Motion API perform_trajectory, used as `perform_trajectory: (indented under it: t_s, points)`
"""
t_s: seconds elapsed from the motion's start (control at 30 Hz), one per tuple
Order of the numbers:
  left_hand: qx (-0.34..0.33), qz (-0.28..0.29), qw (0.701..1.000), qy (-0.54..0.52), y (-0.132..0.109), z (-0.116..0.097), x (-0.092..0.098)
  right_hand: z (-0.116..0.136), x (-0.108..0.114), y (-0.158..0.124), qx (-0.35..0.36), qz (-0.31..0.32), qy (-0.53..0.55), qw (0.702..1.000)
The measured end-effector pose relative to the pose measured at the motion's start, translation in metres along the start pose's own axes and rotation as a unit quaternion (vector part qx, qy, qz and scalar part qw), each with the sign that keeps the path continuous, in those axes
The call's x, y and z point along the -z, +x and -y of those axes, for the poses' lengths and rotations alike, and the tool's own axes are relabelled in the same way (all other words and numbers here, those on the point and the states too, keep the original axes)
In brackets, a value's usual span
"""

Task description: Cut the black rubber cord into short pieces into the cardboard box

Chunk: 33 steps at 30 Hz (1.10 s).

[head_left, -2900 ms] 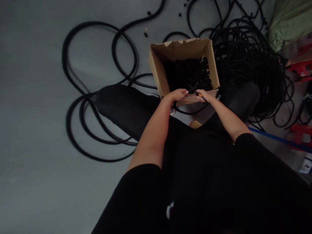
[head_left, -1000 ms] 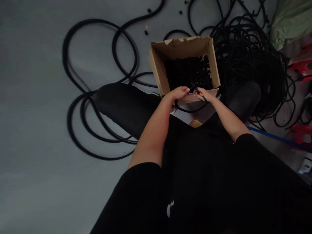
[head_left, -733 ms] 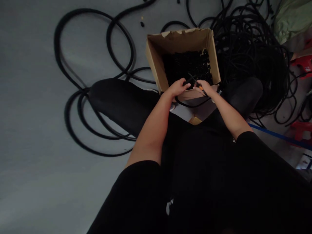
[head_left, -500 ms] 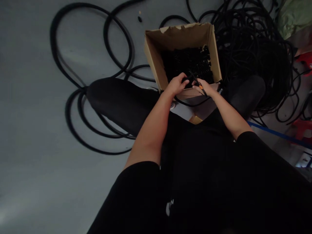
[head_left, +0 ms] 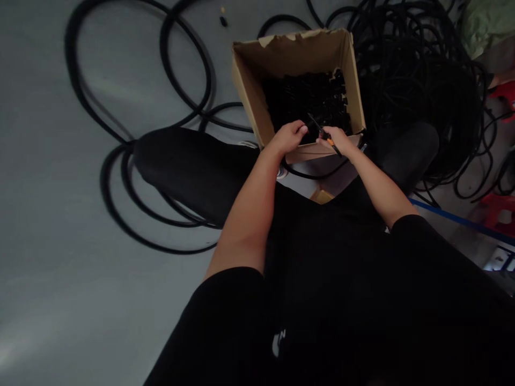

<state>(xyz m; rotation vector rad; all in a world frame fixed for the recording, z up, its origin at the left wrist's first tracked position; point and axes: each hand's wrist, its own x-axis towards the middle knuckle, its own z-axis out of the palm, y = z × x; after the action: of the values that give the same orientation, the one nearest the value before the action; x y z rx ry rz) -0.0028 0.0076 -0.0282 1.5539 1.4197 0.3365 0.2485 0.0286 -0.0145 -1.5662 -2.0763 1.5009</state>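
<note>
Dim, cool illumination of low contrast; a pale patch of glare marks the grey floor (head_left: 44, 300) at lower left, and soft shadow edges the black hose (head_left: 72, 64). Detail sinks into darkness across the shirt (head_left: 341, 300) and inside the cardboard box (head_left: 295, 45); fine outlines appear slightly soft

Bare left forearm (head_left: 251, 212) and right forearm (head_left: 374, 185) extend forward, converging. Left hand (head_left: 288, 136): fingers curled toward thumb. Right hand (head_left: 338, 140): curled in grip, near left.
</note>
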Motion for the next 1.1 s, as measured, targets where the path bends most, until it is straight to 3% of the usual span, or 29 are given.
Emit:
perform_trajectory:
  t_s: [0.2,0.4,0.6,0.7,0.83,1.1]
  points:
    - [-0.007,-0.003,1.000,-0.013,-0.001,0.000,0.000,-0.009,-0.003,0.000,-0.030,0.033,0.057,0.997]
    - [-0.002,-0.008,1.000,-0.023,-0.009,-0.016,0.002,-0.005,-0.009,-0.002,-0.066,0.032,0.081,0.994]
    - [0.065,-0.029,0.997,0.002,-0.003,-0.010,-0.001,0.001,-0.009,-0.007,-0.032,-0.001,0.097,0.995]
    - [0.081,0.006,0.996,0.021,0.000,-0.009,-0.005,-0.001,-0.011,-0.007,-0.016,0.001,0.071,0.997]
    - [0.047,0.045,0.997,0.035,0.001,-0.011,-0.010,-0.011,-0.016,-0.001,-0.007,0.010,0.026,1.000]
    - [-0.021,0.019,1.000,0.001,0.010,0.013,-0.014,-0.043,-0.023,0.014,0.049,0.044,-0.061,0.996]
